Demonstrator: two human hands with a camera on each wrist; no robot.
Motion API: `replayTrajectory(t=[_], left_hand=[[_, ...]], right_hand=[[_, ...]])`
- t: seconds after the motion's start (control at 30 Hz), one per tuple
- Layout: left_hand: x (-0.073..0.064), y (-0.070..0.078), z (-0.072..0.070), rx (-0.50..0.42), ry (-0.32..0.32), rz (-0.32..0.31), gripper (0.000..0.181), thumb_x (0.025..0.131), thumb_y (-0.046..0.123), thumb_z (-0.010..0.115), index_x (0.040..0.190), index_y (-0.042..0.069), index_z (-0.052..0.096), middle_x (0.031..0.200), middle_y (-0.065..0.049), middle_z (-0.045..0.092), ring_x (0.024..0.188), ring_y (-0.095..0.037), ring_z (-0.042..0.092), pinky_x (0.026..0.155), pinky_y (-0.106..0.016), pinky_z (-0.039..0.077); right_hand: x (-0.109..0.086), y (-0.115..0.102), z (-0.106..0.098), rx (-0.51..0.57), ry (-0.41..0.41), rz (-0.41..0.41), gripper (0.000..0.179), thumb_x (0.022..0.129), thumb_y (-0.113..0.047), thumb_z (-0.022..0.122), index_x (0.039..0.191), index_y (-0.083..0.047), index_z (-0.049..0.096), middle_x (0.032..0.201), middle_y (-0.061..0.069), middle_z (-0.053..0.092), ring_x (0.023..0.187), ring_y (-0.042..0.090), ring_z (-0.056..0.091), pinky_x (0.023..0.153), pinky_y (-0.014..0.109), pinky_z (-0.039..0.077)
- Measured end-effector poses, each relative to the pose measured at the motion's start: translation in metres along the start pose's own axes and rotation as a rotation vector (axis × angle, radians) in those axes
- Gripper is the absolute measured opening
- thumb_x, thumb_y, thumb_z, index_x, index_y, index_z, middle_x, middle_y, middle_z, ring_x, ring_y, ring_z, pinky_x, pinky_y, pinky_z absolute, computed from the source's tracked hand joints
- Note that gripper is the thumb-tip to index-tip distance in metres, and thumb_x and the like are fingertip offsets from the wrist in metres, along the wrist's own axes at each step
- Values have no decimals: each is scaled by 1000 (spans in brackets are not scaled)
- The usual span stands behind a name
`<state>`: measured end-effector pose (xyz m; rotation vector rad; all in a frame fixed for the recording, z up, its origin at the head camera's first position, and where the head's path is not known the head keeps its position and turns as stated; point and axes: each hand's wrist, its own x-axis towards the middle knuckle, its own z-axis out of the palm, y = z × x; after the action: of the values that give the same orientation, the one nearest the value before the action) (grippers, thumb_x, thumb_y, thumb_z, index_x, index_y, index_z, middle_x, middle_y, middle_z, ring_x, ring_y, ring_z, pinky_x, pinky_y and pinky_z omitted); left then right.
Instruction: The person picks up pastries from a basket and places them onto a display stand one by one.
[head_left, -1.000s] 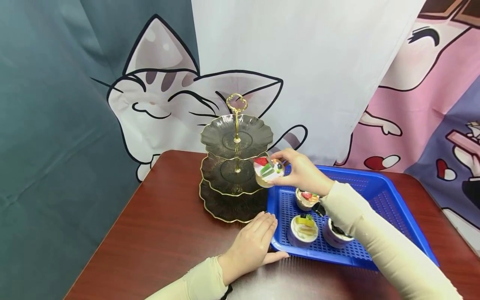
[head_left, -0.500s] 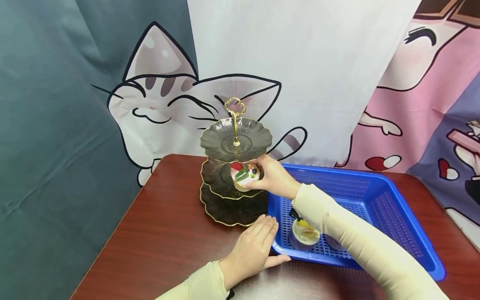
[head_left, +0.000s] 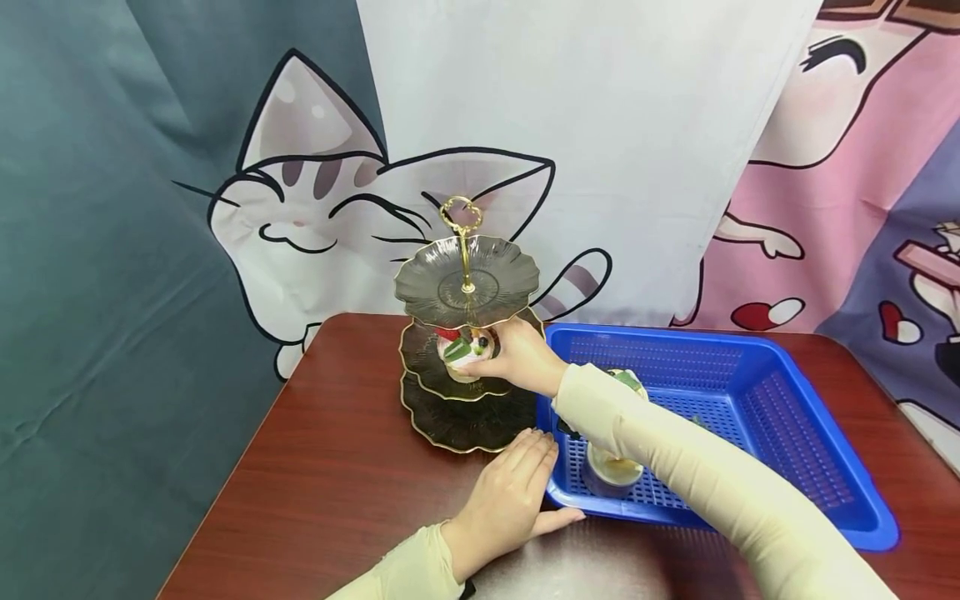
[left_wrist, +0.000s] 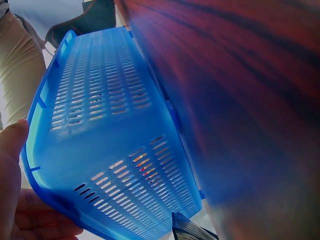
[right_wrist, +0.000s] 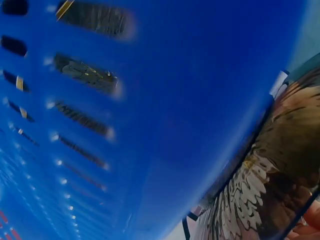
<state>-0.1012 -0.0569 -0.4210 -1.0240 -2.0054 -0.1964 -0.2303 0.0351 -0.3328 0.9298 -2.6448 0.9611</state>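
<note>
In the head view my right hand [head_left: 521, 357] grips a fruit-topped dessert cup [head_left: 467, 358] at the middle tier of a dark three-tier cake stand [head_left: 420, 358] with gold rims. The top plate [head_left: 495, 283] overhangs the cup. Whether the cup's base touches the tier, I cannot tell. My left hand [head_left: 501, 504] rests with straight fingers at the near-left corner of a blue plastic basket [head_left: 720, 340]. In the left wrist view its thumb [left_wrist: 15, 137] lies by the basket rim. The basket wall [right_wrist: 200, 75] fills most of the right wrist view.
Inside the basket stand a cream-topped cup [head_left: 613, 475] and another cup [head_left: 628, 382] with green topping; my right sleeve [head_left: 675, 450] hides part of the basket. The stand's gold handle [head_left: 461, 215] rises above the top plate. A printed cloth [head_left: 615, 150] hangs behind the table [head_left: 322, 450].
My right hand has carried the dessert cup left from above the basket's edge, in under the top plate at the middle tier. My left hand has stayed at the basket corner.
</note>
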Motion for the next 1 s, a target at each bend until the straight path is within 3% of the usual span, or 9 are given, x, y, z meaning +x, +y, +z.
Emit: replayTrajectory(t=[1.0], left_hand=[[-1,0,0,-16,12,3,71,77,62,66,108,-1,65,105,-11,70,103,-22,67,98,-33,52]], right_hand=[[-1,1,0,-23,-25,31,53,74,-41,80,114,-10,65,102,4,71,91,17,64,83,35,53]])
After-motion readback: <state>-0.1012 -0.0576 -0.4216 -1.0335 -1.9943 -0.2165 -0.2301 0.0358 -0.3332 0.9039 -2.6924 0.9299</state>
